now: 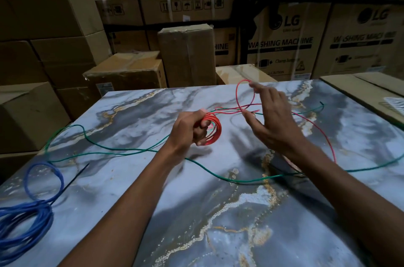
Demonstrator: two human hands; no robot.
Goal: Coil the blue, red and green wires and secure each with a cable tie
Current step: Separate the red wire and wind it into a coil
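My two hands wind a red wire above a marble-patterned table, walled in by stacked cardboard boxes.

Boxes crowd the table's far and left edges, and one more butts its far right corner; nothing blocks my view of the hands. I count three wires. The blue wire lies loosely coiled at the left edge, with a black cable tie beside it. The green wire snakes uncoiled across the middle from the left edge to the right. My left hand, fingers curled, grips the red wire, a small coil, near the centre. My right hand, fingers spread and nearly straight, has the red wire's loose loop hooked over its fingertips toward the far edge.
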